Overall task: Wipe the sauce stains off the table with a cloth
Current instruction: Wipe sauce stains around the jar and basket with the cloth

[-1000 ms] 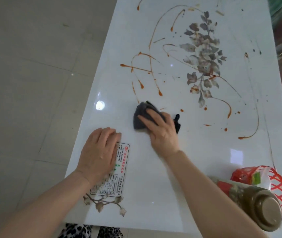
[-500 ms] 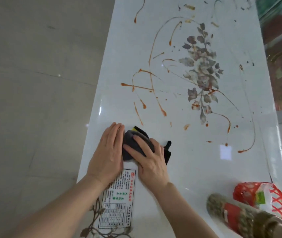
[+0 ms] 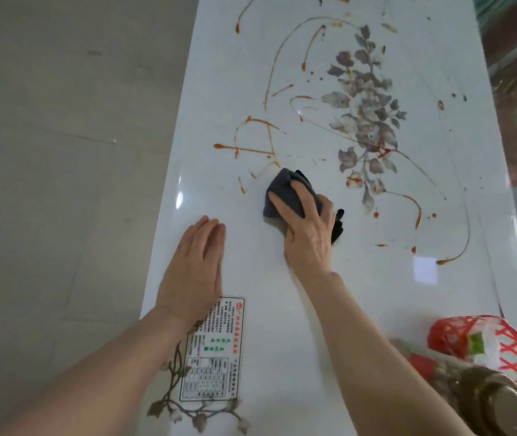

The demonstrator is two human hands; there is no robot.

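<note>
White table [image 3: 376, 294]: right hand [image 3: 309, 234] presses cloth [image 3: 285, 193] beside sauce stains [image 3: 250, 149]

Your left hand [image 3: 195, 272] and right hand [image 3: 309, 234] are bare, without gloves, rings or a watch. Both forearms are uncovered as far as they show, no sleeve reaching them.

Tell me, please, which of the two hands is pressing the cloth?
The right hand: its fingers lie over the dark cloth, while the left hand rests flat on bare table.
</note>
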